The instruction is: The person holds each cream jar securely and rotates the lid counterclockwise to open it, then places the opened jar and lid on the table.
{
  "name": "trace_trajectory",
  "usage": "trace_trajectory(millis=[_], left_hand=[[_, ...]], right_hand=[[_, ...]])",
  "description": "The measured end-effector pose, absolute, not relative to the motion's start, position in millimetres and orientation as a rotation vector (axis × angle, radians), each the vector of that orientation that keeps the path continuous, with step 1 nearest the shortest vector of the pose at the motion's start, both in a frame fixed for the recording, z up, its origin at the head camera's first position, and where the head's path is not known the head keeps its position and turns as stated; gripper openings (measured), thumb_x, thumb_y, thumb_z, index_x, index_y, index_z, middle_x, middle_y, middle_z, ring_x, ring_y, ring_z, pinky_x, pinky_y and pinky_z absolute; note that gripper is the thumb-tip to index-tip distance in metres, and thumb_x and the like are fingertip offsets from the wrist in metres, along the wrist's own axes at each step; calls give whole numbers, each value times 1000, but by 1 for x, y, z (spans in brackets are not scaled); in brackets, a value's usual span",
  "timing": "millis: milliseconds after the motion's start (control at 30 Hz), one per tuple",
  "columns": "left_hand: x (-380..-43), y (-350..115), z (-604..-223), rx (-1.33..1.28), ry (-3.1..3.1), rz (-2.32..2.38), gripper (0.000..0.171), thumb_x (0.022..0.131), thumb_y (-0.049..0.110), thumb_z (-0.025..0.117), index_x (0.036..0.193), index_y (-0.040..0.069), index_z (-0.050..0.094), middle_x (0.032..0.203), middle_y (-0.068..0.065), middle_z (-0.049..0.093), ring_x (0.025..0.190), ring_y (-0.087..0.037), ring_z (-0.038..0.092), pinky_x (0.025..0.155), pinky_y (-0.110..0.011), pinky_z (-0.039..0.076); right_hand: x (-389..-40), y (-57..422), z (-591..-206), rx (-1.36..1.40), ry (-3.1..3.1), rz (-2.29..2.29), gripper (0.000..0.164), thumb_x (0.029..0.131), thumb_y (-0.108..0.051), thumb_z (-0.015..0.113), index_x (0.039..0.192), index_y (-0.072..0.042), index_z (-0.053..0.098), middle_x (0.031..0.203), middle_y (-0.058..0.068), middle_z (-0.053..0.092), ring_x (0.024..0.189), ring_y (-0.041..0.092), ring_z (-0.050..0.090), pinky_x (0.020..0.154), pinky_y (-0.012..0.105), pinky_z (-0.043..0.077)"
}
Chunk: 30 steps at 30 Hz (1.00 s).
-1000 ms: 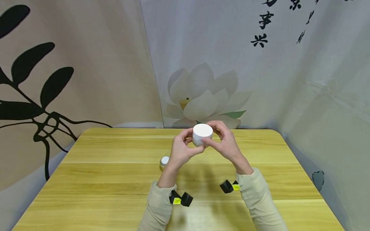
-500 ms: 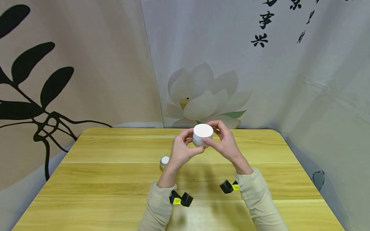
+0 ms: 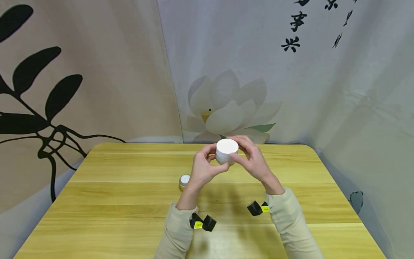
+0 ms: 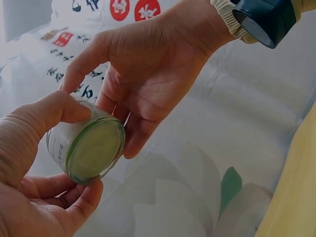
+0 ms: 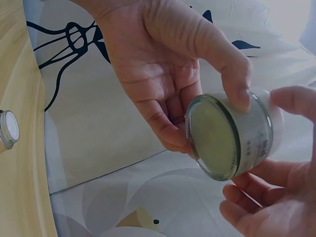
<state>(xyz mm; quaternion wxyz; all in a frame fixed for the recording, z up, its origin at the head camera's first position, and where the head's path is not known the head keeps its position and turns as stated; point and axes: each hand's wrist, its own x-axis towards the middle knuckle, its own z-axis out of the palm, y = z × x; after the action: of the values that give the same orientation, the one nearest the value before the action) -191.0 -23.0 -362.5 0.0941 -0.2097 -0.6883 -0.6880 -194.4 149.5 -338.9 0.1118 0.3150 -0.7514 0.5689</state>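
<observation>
A glass cream jar (image 3: 222,158) with a white lid (image 3: 227,146) is held up over the far part of the table, lid upward. My left hand (image 3: 204,169) grips the body from the left, thumb at the near side and fingers behind. My right hand (image 3: 253,162) has its thumb and fingers about the lid from the right. In the left wrist view the jar's round greenish base (image 4: 98,150) faces the camera, the left thumb pressed on its side. The right wrist view shows printed text on the jar wall (image 5: 254,140).
A second, smaller jar (image 3: 183,180) with a white lid stands on the wooden table (image 3: 129,201), just left of my left wrist. A curtain (image 3: 129,72) printed with leaves, a lotus and characters hangs behind the table's far edge. Each sleeve carries a black wrist camera (image 3: 209,223).
My right hand has shifted slightly, its thumb sliding right along the lid's edge and its fingers moving left behind it. The left hand and jar stay nearly still.
</observation>
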Motion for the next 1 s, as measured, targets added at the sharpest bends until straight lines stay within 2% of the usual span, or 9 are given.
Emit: trace_trajectory(millis=[133,300,467,667,833,1000], left_hand=[[-191,-23,-362,-622,-2044,-2045,50,68,-5,75,115,-9,57,111,-18,58,100,-27,55,88,-36,49],[-191,-22,-361,-613,-2031,-2059,49,67,-6,75,113,-10,58,109,-19,58,99,-27,55,87,-34,49],[-191,-22,-361,-613,-2028,-2063,48,67,-6,76,112,-9,58,109,-20,59,98,-28,56,86,-35,49],[-192,-23,-362,-615,-2032,-2060,48,67,-5,75,113,-8,59,109,-19,58,98,-28,55,86,-36,49],[-192,-24,-363,-621,-2038,-2041,48,68,-4,74,113,-8,59,108,-18,58,98,-28,55,85,-37,49],[-191,-23,-362,-619,-2038,-2041,49,68,-4,75,113,-8,58,108,-18,58,99,-28,55,85,-36,50]], right_hand=[[-195,149,-340,879,-2217,1691,50,85,-10,66,129,7,47,126,20,46,112,21,45,102,32,37],[-196,148,-341,793,-2216,1731,48,79,-3,71,120,5,48,119,16,50,108,21,47,103,43,34],[-196,147,-340,794,-2206,1734,44,77,3,71,117,6,52,116,16,51,106,20,48,101,36,36],[-194,148,-339,881,-2188,1738,41,85,-4,66,123,6,54,121,18,48,107,18,47,96,22,40],[-195,148,-341,919,-2182,1724,47,89,-12,63,129,8,48,126,20,46,111,18,45,98,21,38],[-195,148,-342,846,-2168,1765,54,85,-14,67,127,9,43,126,20,46,112,20,44,103,27,35]])
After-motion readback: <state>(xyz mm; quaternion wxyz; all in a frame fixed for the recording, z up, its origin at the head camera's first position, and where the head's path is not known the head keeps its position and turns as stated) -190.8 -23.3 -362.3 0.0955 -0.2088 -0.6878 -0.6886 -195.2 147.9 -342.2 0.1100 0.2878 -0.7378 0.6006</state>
